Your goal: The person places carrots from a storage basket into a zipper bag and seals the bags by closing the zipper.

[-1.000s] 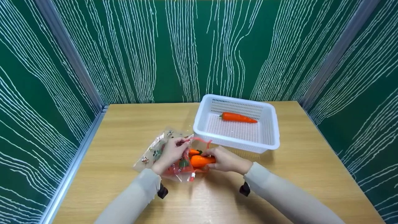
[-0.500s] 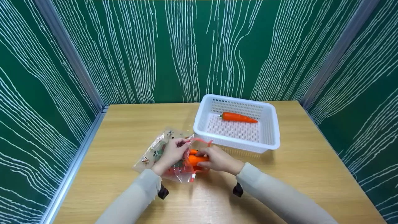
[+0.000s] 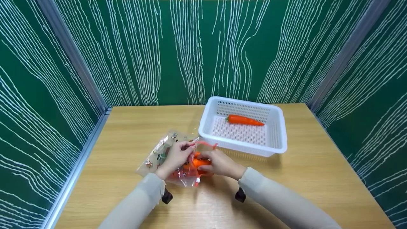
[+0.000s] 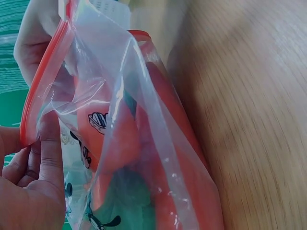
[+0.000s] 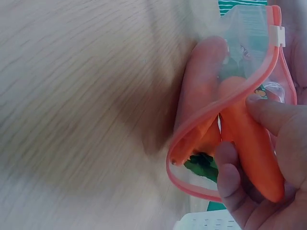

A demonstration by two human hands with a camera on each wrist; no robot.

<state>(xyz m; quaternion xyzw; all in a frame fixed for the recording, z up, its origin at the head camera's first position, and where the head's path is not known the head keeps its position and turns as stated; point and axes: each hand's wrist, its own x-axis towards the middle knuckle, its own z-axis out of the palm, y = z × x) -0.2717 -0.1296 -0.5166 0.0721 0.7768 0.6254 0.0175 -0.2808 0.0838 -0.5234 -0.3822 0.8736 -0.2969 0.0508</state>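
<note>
A clear zip bag (image 3: 152, 159) with printed figures lies on the table, its red-edged mouth facing right. My left hand (image 3: 176, 156) pinches the red zip edge (image 4: 44, 79) between thumb and fingers, lifting that side of the mouth. In the right wrist view, my right hand (image 5: 283, 153) grips a carrot (image 5: 249, 139) between thumb and fingers. The carrot's far end is inside the bag and its tapered end lies in my palm. More carrots (image 5: 204, 72) and something green (image 5: 201, 165) show in the bag. A white slider (image 5: 277, 36) sits on the zip.
Behind and to the right of the bag stands a white perforated basket (image 3: 204, 122) with one carrot (image 3: 243, 120) in it. The wooden table (image 3: 143, 117) is enclosed by green walls with white lines.
My right hand has moved left toward the bag, and the carrot it holds has gone further into the mouth. My left hand has stayed in place at the zip edge.
</note>
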